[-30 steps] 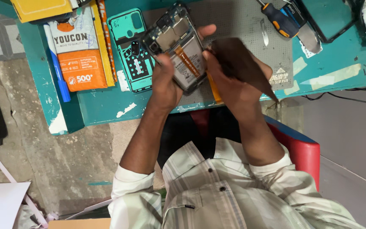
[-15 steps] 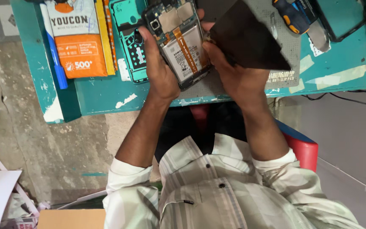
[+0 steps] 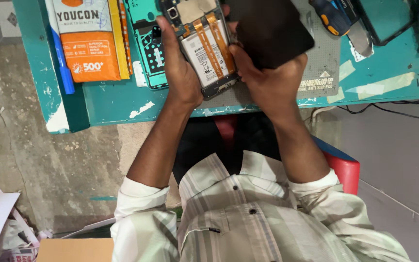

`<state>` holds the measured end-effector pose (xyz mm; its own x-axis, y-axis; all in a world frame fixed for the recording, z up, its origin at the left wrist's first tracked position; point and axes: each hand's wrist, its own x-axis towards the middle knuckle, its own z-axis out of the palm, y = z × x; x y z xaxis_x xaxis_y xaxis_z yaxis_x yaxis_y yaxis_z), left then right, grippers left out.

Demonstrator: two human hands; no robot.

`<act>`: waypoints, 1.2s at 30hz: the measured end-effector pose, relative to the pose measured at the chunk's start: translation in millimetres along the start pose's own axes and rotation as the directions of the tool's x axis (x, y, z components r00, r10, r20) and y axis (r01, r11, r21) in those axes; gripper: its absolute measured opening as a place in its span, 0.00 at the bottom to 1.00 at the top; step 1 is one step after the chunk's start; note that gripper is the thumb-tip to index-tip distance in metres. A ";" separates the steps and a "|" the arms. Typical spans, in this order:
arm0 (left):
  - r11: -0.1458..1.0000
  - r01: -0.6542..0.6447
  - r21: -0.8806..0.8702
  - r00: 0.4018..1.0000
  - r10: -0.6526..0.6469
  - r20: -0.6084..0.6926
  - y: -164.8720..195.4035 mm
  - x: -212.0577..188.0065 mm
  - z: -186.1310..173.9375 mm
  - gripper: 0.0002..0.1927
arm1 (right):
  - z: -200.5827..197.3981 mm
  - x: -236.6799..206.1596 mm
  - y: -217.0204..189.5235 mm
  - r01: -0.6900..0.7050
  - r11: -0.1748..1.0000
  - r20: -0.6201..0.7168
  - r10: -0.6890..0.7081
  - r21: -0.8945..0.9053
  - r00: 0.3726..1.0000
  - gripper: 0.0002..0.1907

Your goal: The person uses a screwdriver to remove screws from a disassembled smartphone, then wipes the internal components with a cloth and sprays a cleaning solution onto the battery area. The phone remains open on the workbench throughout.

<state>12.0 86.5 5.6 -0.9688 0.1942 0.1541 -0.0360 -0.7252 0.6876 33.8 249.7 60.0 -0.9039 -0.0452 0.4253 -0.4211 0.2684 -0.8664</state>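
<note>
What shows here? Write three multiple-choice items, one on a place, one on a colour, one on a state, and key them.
1. Where does the orange-and-white packet lie?
A. on the teal table, left of the left hand
B. on the floor
C. on the person's lap

2. What colour are the ribbon cables across the battery?
A. blue
B. orange
C. green

3. How is the phone in the left hand?
A. closed, back on
B. lying unheld on the mat
C. open, insides showing

Key: 1 A, the packet rests on the tabletop beside that hand; 2 B, both strips are orange; 3 C, the battery is bare, while the right hand holds a dark panel.
</note>
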 end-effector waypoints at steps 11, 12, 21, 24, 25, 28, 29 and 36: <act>1.000 0.008 -0.023 0.993 -0.011 -0.114 1.6 -2.7 0.3 0.46 | -6.8 4.2 -6.5 -0.084 0.992 0.082 0.092 -0.099 0.992 0.07; 1.000 0.013 -0.014 0.998 -0.013 -0.061 2.5 -4.5 1.3 0.45 | -7.2 0.6 -7.5 -0.130 0.989 0.086 0.136 -0.076 0.987 0.09; 0.998 0.047 -0.035 0.999 -0.048 -0.019 8.5 -1.3 14.5 0.47 | -18.9 -3.9 -0.1 -0.110 0.973 0.127 0.137 -0.202 0.982 0.10; 0.998 0.046 -0.050 0.999 -0.047 -0.018 10.3 -1.6 15.5 0.47 | -22.5 -3.1 -1.7 -0.090 0.980 0.135 0.115 -0.178 0.984 0.11; 0.998 0.054 -0.045 0.998 -0.055 -0.019 11.0 -2.5 15.4 0.48 | -23.5 -3.1 -3.3 -0.052 0.980 0.129 0.078 -0.192 0.989 0.10; 0.999 0.041 -0.001 0.998 -0.041 -0.037 11.8 -1.9 14.2 0.48 | -27.5 -0.7 -9.4 0.041 0.973 0.115 -0.015 -0.228 0.993 0.06; 1.000 0.025 0.016 0.999 -0.024 -0.045 11.3 -1.4 14.0 0.48 | -29.2 0.5 -11.8 0.052 0.969 0.112 -0.025 -0.240 0.993 0.06; 0.994 -0.029 0.102 0.999 0.031 -0.013 8.2 -1.9 6.8 0.45 | -24.9 9.0 -23.6 0.047 0.941 0.136 -0.002 -0.334 0.991 0.12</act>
<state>15.3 84.7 15.8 -0.9726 0.1632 0.1656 0.0173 -0.6594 0.7516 37.5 267.0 90.8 -0.9050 -0.1760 0.3873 -0.4142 0.5720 -0.7080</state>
